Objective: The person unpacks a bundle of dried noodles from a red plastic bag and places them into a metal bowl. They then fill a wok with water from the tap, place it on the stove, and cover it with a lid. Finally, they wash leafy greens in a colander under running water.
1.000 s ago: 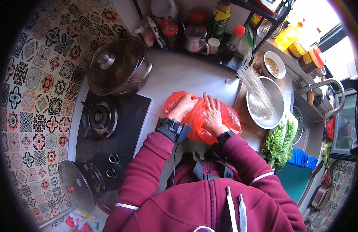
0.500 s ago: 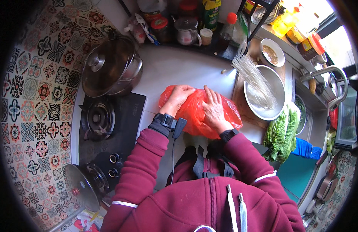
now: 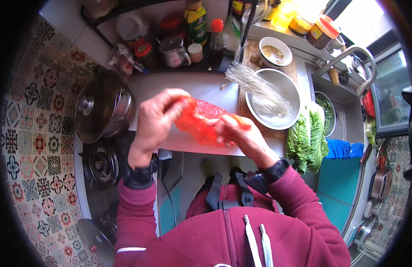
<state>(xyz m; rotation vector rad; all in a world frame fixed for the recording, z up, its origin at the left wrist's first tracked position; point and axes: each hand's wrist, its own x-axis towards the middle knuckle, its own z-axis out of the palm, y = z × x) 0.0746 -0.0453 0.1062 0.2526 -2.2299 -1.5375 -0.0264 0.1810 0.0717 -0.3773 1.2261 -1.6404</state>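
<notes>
A thin red plastic bag point(image 3: 201, 120) is stretched between my two hands over the near edge of the white counter. My left hand point(image 3: 157, 118) is raised and pinches the bag's left end between thumb and fingers. At the other end, my right hand point(image 3: 243, 138) has its fingers closed on the bunched plastic. The bag looks flat and crumpled, and light passes through it. To the right, a bundle of dry white noodles point(image 3: 263, 91) leans across a metal bowl point(image 3: 296, 107).
A lidded pot point(image 3: 97, 107) and a gas stove point(image 3: 101, 164) stand at left. A rack of jars point(image 3: 170, 49) lines the back. At right are a small bowl of sauce point(image 3: 273, 52), a cutting board point(image 3: 246, 107), a leafy cabbage point(image 3: 308, 138) and the sink point(image 3: 348, 107).
Both hands were lying on the puffed-out bag on the counter. Now they lift it, and it is narrower and flatter. My left hand has moved left; the view has shifted too.
</notes>
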